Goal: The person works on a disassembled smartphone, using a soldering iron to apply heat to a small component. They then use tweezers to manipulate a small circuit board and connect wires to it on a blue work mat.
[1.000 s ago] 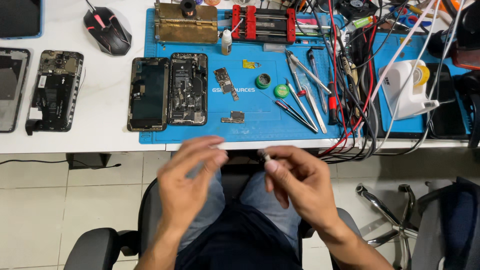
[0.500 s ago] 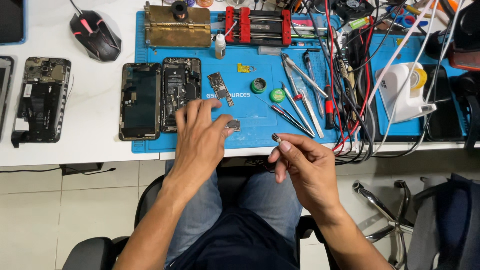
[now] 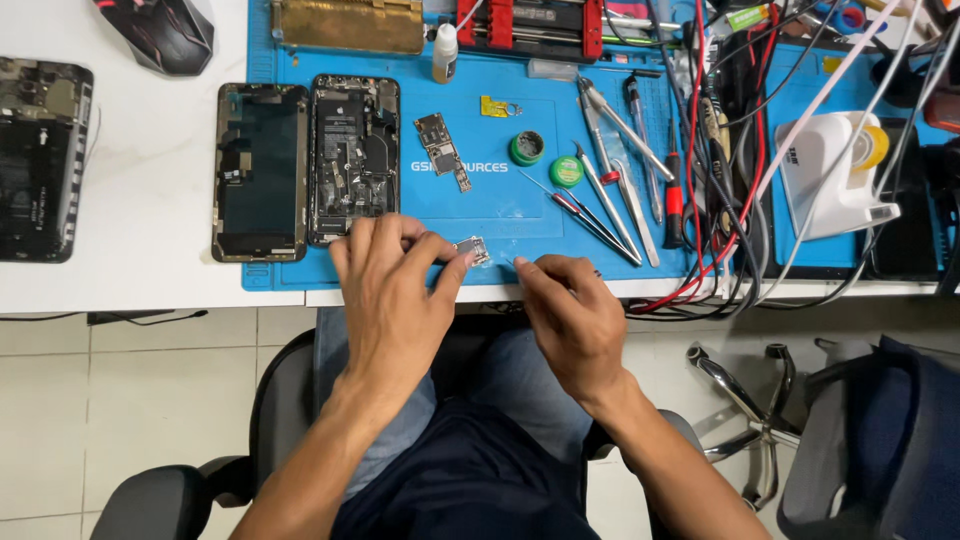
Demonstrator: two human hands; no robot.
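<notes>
Now: both hands at the near edge of the blue mat [image 3: 500, 215], small metal part between them.
Leftmost, an opened phone [image 3: 355, 158] lies flat, long axis running away from the person. Left hand [image 3: 390, 300] lies palm down, fingers spread; thumb and forefinger tips touch the small part [image 3: 472, 250], a pinch not yet closed around it. Part sits just right of that hand, nearer to it than to the other. Right hand [image 3: 570, 315] points a finger toward it, nothing visibly held. Tweezers [image 3: 610, 160] lie farther right.
</notes>
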